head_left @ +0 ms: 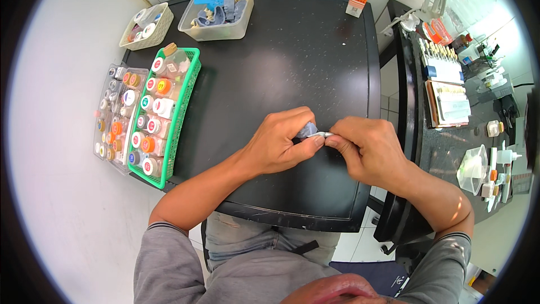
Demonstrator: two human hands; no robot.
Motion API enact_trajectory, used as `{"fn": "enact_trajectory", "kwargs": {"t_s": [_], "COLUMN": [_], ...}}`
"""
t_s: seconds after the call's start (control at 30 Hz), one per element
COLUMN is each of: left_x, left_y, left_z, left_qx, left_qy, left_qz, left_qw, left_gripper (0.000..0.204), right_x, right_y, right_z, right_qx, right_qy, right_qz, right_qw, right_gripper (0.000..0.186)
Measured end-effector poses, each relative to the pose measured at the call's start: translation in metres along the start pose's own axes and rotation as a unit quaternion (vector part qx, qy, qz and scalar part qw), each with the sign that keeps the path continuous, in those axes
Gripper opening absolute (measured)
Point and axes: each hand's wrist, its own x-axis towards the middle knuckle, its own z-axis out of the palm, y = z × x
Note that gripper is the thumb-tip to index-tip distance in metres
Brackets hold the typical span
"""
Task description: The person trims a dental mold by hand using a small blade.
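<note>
Work above the near right part of the black worktop [270, 79], with the small grey-blue piece [306, 130] gathered in the left hand [279, 141] and the slim pale piece [322, 134] bridging toward the right hand [368, 149]. Note the left fingers [301, 116] closed narrowly on the grey-blue piece, with the thumb at the near side; note also the right thumb and forefinger pinched on the end of the pale piece. Impossible to tell the exact shape of either piece, or any firm join between both, because of being partly covered by the hands. For a good result, support the grey-blue piece from both sides, firmly but without squeezing, in case of a thin or brittle edge. Guide the pale piece with the right fingertips only, in small and even movements, directed away from the left thumb. Better also to rest the right hand lightly against the left, for less shaking. Work well apart from the green basket [183, 107] of bottles [163, 107] and the clear box [216, 34] of grey and cream pieces [229, 9]. Before pressing more, turn the grey-blue piece toward the eyes, to see better the mostly hidden meeting place.
</note>
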Motion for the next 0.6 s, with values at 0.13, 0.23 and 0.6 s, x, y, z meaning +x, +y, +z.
{"fn": "enact_trajectory", "kwargs": {"t_s": [0.13, 0.23, 0.6], "left_x": [-0.0012, -0.0009, 0.0023], "left_y": [-0.0013, -0.0017, -0.0027], "left_z": [0.0027, 0.0034, 0.0065], "left_qx": [0.001, 0.003, -0.026], "left_qy": [0.006, 0.005, 0.030], "left_qz": [0.007, 0.014, 0.048], "left_qw": [1.000, 1.000, 0.998], "left_gripper": [0.033, 0.032, 0.030], "right_x": [0.0014, 0.0008, 0.0074], "right_y": [-0.0026, -0.0031, 0.0021], "right_z": [-0.0014, -0.0017, -0.0047], "right_qx": [-0.003, 0.004, 0.141], "right_qy": [0.003, 0.004, -0.020], "right_qz": [0.003, 0.009, 0.136], "right_qw": [1.000, 1.000, 0.980], "right_gripper": [0.020, 0.019, 0.029]}}
